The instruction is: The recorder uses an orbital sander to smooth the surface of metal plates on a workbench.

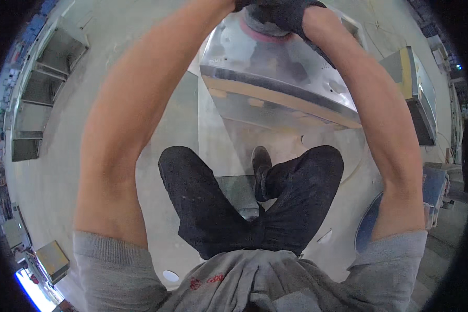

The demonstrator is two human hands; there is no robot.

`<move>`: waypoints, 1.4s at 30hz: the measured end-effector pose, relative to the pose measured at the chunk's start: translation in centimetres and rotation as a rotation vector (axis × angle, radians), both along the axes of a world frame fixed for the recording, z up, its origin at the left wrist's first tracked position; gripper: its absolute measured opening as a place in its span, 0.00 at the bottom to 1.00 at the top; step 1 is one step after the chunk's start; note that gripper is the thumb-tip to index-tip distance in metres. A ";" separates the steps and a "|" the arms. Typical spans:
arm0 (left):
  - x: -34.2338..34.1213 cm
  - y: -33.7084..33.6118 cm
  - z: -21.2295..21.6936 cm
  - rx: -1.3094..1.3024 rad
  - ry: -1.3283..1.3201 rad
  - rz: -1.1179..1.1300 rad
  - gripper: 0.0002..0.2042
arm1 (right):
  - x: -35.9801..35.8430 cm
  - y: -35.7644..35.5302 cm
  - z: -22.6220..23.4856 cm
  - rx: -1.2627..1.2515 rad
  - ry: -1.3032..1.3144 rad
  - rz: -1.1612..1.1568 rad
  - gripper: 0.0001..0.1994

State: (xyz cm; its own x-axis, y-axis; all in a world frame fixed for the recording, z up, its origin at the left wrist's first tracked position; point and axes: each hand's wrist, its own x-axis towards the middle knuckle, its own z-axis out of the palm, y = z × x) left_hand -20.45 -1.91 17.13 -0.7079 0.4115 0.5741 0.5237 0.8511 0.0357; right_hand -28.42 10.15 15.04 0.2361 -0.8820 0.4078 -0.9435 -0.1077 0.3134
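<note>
At the top centre of the frame both dark-gloved hands meet, the right hand (291, 15) clenched over a round grey sanding tool with a pink pad (262, 28); the left hand (239, 5) is mostly cropped, its grip unclear. The tool presses directly beneath them on the shiny metal box (275, 78), whose long axis runs left to right.

The dusty grey concrete floor (62, 171) carries everything. Directly below the hands, a shiny sheet-metal box (275, 78) with a tan strip along its near edge stands on flat metal sheets (213, 135). Well to the left of the hands are open steel cabinets (41, 88); to the right, another metal box (418, 93).
</note>
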 end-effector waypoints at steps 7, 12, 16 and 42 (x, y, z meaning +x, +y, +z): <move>0.3 -0.3 0.1 0.463 -0.322 0.022 0.18 | -1.0 0.1 -0.5 -0.088 -0.062 0.149 0.16; -1.2 1.2 0.0 0.406 -0.217 0.103 0.18 | 1.7 -0.9 1.0 -0.083 -0.066 -0.046 0.16; -2.8 2.6 -1.3 0.084 0.075 0.123 0.18 | 1.0 1.5 2.0 -0.061 -0.148 -0.119 0.16; -0.1 8.9 -3.0 0.054 0.192 -0.160 0.16 | -0.5 3.0 1.5 -0.020 -0.006 -0.125 0.14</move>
